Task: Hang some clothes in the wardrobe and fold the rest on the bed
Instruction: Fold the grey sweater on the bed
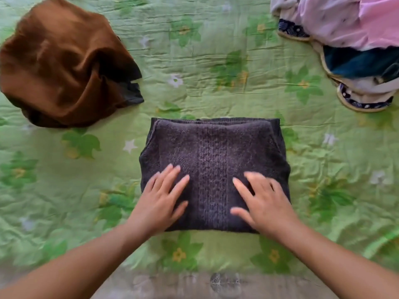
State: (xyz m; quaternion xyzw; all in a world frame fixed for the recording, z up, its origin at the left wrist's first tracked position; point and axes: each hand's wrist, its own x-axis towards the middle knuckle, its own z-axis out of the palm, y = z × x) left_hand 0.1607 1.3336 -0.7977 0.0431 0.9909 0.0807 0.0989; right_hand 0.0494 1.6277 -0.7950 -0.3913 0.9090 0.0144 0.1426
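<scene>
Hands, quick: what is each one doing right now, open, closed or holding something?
Left hand: open, fingers spread flat on the folded dark knit sweater.
Right hand: open, fingers spread, resting on the same sweater; holding nothing.

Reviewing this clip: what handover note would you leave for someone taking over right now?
Left hand and right hand: both open, fingers flat on the dark knitted sweater.
Sweater lies folded mid-bed on the green bedsheet.
Brown garment crumpled at far left; mixed pile of clothes at far right.
Done: sweater folded.
Left: brown garment and pile to fold or hang; no wardrobe in view.
</scene>
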